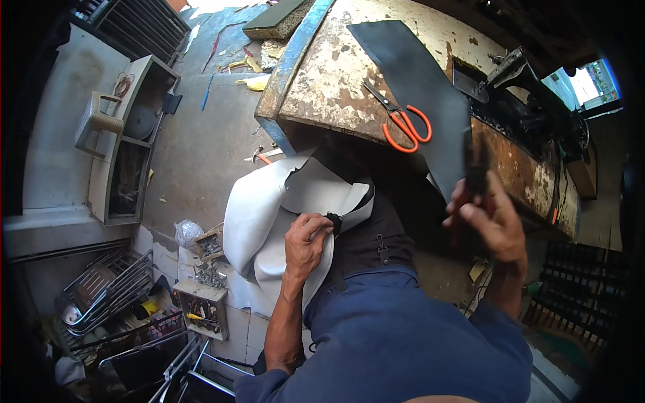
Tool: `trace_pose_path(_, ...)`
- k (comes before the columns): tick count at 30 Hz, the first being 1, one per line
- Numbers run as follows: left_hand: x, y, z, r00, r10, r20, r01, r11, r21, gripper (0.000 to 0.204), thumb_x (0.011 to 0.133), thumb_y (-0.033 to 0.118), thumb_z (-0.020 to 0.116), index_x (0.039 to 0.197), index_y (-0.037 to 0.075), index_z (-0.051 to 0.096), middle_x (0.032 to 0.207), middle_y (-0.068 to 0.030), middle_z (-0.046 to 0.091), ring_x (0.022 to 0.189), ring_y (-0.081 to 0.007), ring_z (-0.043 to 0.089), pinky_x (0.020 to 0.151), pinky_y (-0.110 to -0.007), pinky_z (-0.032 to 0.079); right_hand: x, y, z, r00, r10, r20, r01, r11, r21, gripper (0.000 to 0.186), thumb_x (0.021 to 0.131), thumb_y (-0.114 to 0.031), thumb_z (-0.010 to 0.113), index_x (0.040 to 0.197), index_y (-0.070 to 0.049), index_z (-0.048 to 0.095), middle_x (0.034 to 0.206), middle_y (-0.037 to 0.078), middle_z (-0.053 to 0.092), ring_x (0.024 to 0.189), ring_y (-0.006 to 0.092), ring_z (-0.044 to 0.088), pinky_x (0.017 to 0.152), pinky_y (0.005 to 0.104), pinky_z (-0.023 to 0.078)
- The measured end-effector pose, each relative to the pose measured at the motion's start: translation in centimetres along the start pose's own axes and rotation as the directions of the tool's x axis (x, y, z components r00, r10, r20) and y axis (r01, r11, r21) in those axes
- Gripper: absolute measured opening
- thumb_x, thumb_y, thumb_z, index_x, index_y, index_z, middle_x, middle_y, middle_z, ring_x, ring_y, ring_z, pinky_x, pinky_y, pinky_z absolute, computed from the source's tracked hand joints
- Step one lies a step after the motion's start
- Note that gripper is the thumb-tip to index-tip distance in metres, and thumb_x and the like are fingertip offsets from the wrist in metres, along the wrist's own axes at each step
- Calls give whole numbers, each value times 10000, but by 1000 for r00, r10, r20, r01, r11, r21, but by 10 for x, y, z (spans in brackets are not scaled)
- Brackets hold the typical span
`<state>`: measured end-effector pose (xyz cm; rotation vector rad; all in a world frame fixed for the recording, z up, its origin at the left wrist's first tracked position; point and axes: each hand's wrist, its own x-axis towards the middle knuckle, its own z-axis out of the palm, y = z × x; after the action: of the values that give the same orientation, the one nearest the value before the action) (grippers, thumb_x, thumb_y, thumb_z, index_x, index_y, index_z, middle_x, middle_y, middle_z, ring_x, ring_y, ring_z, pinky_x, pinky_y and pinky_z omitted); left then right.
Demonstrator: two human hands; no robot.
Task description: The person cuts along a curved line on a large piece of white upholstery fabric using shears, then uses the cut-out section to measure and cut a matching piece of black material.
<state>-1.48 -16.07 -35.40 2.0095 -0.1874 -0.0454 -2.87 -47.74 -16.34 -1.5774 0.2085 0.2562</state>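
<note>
Over my lap lies a large white sheet of leather-like material (252, 215), curled into loose folds with a dark underside showing. My left hand (306, 245) is closed at its edge, and a small black piece (334, 223) shows at the fingertips. Out to the right, my right hand (494, 225) is raised and smeared by motion. It grips a hand tool with a dark head (477, 168) and reddish handles, which looks like pliers. Orange-handled scissors (403, 124) lie with blades apart on the worn table (322, 87), partly over a black sheet (423, 74).
A black sewing machine (537, 101) stands at the table's right. To the left are a shelf unit (127, 148), a small wooden box of tools (201, 309) and folded metal chairs (101, 289). A hammer (262, 156) and scraps lie on the floor.
</note>
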Motion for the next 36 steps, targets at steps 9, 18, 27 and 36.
trace_pose_path(9, 7, 21, 12, 1000, 13, 15, -12, 997, -74, 140, 786, -4, 765, 908, 63, 744, 942, -81, 694, 894, -265, 671, 825, -359, 509, -15, 148, 60, 702, 546, 458, -579, 811, -79, 169, 913, -13, 504, 1081, -7, 514, 1185, 155, 658, 980, 196, 698, 827, 327, 594)
trace_pose_path(18, -1, 26, 17, 996, 57, 64, -58, 998, 21, 183, 764, -19, 783, 926, 62, 761, 1055, -100, 649, 962, -239, 658, 847, -356, 520, -8, 140, 63, 695, 547, 467, -635, 772, 41, 192, 1005, -112, 483, 1174, -24, 459, 1245, 185, 627, 995, 241, 707, 813, 373, 625)
trace_pose_path(27, 22, 44, 11, 985, -88, 147, 99, 992, -73, 276, 811, 245, 801, 975, 34, 731, 1091, -143, 659, 971, -323, 658, 865, -430, 497, -5, 107, 71, 789, 566, 240, -440, 792, -423, 377, 1005, -375, 574, 955, -1, 593, 748, 114, 667, 731, 229, 688, 607, 394, 527)
trace_pose_path(36, 86, 11, 50, 853, -367, 372, 172, 870, 462, 351, 865, 343, 712, 1047, 45, 757, 918, -240, 729, 930, -411, 710, 833, -481, 536, -11, 133, 86, 952, 235, 197, -64, 779, -624, 358, 1004, -322, 583, 964, 31, 536, 943, 277, 630, 880, 475, 634, 784, 533, 482)
